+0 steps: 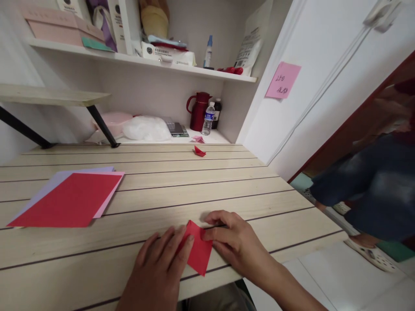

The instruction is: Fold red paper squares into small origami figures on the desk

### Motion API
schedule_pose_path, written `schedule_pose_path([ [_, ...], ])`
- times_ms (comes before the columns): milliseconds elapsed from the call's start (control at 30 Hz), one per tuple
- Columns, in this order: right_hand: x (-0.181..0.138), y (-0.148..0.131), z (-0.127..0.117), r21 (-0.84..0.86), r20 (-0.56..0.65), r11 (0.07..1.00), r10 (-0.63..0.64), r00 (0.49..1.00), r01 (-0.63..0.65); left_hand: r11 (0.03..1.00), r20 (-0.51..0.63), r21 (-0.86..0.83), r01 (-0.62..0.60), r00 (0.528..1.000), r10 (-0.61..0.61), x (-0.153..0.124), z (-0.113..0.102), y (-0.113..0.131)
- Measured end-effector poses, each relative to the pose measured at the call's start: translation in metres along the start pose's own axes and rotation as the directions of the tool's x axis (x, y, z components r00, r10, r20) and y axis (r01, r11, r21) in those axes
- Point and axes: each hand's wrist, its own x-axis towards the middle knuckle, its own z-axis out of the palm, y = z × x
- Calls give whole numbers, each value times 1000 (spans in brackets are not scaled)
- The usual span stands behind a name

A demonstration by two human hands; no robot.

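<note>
Small piece of plain red paper, folded, outline roughly diamond-shaped. Lies nearly flat on counter, close to front edge. One corner points away, opposite corner toward front edge. Sides partly covered by left hand and right hand; layers indistinct.

And there it is, vivid red on the folded paper at your six o'clock! Round at nine, a red sheet overlaps a pink sheet and a lilac sheet. Dark lines stripe your pale wood-grain tabletop. Up at twelve, a maroon jug; at two, a pink note; at three, someone's blue clothing.
</note>
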Motion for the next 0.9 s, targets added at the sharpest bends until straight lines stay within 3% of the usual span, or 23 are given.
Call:
schedule_pose_path([
  [200, -1, -12, 4, -42, -10, 993, 106, 994, -106, 992, -165, -46, 121, 978, -127, -1, -8, 5],
  [367, -1, -21, 8, -26, -42, 985, 171, 984, -173, 968, -102, -44, 246, 963, -249, -6, -4, 6],
  [600, 2, -19, 9, 43, -70, 980, 198, 978, -195, 955, -61, 54, 290, 956, -287, -4, 3, 5],
  [800, 2, -20, 8, 43, -64, 977, 209, 976, -207, 922, -51, -51, 384, 921, -386, -1, 4, 9],
  [900, 2, -19, 8, 41, -61, 980, 196, 979, -194, 928, -63, -58, 368, 926, -371, 1, 5, 11],
])
